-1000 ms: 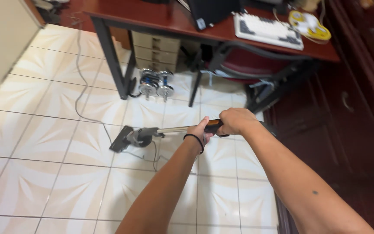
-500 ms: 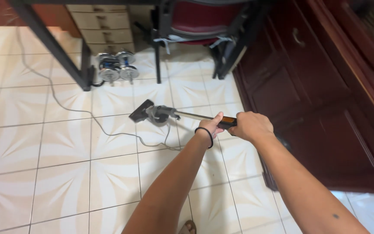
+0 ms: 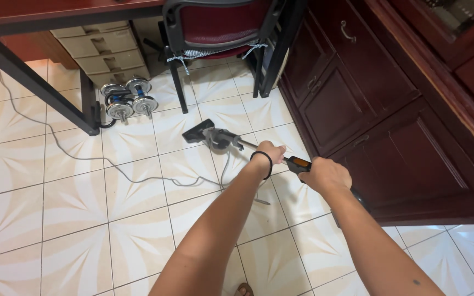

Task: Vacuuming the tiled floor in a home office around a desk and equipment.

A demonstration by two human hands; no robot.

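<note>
Seen from above, a person holds a stick vacuum cleaner [image 3: 237,143] over a cream tiled floor [image 3: 56,208]. The left hand [image 3: 270,152], a black band on its wrist, is wrapped around the metal tube. The right hand [image 3: 325,174] is clenched on the black and orange handle just behind it. The vacuum's dark floor head [image 3: 197,131] rests on the tiles near a red-seated chair [image 3: 215,24]. Two dumbbells [image 3: 127,101] lie beside a dark desk leg [image 3: 28,82]. A grey cord [image 3: 111,164] trails across the floor. A dark wooden cabinet [image 3: 390,126] stands to the right.
</note>
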